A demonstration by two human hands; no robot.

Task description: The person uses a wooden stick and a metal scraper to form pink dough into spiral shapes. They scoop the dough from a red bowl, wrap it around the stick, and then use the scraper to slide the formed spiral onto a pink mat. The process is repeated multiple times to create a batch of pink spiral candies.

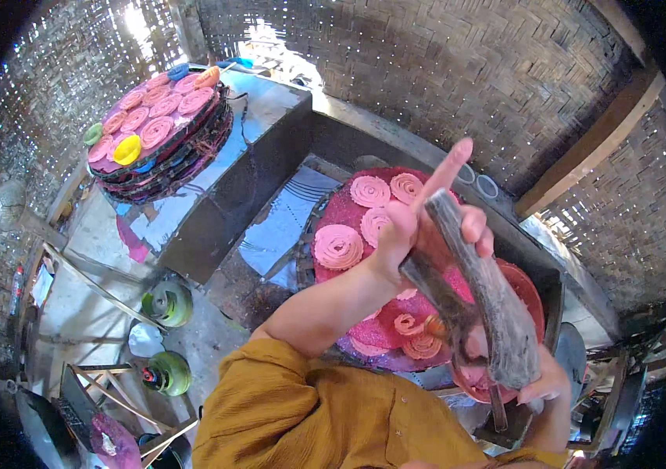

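My left hand (415, 227) is raised over a round tray (341, 213) and grips the top of a two-armed wooden press (497, 313), index finger pointing up. My right hand (545, 387), low at the right, is closed on the lower end of the thicker grey arm of the press. A thinner arm crosses under it. Pink spiral coils (338, 246) lie on the tray's dark red surface, with smaller orange-pink coils (419, 332) beneath the press. My mustard sleeve (309, 406) fills the lower middle.
A stack of round trays (162, 129) with pink, yellow, green and orange coils sits on a metal-topped counter (262, 125) at upper left. Two green canisters (167, 303) stand on the floor at left. A dark pan (44, 422) lies at lower left. Woven bamboo walls (442, 70) surround everything.
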